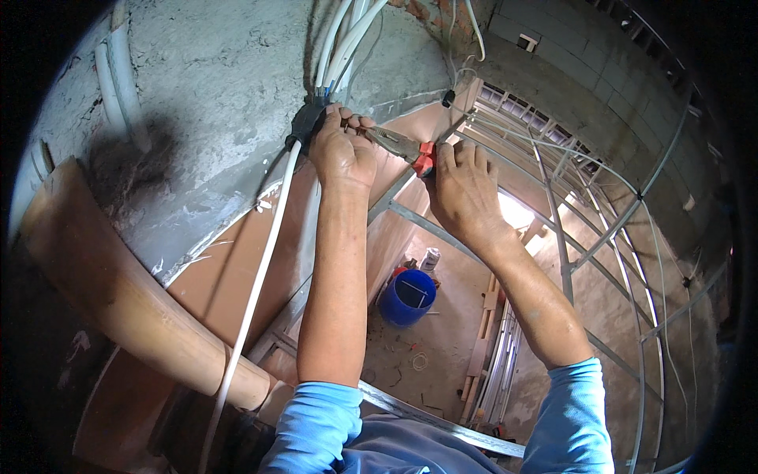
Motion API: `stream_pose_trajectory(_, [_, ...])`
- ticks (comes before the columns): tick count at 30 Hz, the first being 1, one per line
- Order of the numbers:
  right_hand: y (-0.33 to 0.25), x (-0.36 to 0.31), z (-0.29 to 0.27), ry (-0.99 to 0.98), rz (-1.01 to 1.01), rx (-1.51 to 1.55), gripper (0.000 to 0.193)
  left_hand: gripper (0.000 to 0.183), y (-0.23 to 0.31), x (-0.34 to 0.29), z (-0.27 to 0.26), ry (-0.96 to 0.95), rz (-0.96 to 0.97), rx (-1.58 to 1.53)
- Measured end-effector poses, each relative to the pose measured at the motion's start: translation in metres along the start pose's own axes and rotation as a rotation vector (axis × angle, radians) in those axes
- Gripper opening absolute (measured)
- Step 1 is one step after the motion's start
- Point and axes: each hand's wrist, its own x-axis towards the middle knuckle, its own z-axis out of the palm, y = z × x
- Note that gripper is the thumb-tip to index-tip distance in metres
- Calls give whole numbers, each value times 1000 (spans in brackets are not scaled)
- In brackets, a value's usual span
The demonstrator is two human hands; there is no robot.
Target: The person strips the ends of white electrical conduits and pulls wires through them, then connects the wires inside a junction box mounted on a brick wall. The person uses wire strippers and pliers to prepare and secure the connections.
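Observation:
My right hand (470,186) is closed around the red handles of a pair of pliers (395,144), whose metal jaws point left toward my other hand. Beside a black junction box (306,122) on the rough wall, my left hand (343,150) has its fingers pinched together near the plier jaws. A thin wire seems to lie between those fingers, but it is too small to make out well. White cables (347,43) come down into the top of the box, with blue and grey ends showing. Another white cable (264,261) runs down from its underside.
A thick bamboo pole (118,268) slants across the lower left. Metal framing (560,245) stands at the right, with thin cables strung along it. Far below on the floor are a blue bucket (407,299) and long metal strips (497,379).

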Motion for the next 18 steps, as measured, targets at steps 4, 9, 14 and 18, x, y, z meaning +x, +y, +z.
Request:
stream_pose_trajectory(4, [7,6,-7,-152,25,141,36,14,1,0,-2,-19,-19,-35])
stream_pose_trajectory(9, [16,20,-22,-607,94,603,34,12,10,7,-8,-138,-94,-135])
stream_pose_trajectory(14, [25,20,-4,-1468,418,1865,32,13,12,11,-11,-111,-159,-177])
stream_pose_trajectory(18, [32,15,29,-1468,257,2054,32,15,9,14,-15,-137,-137,-171])
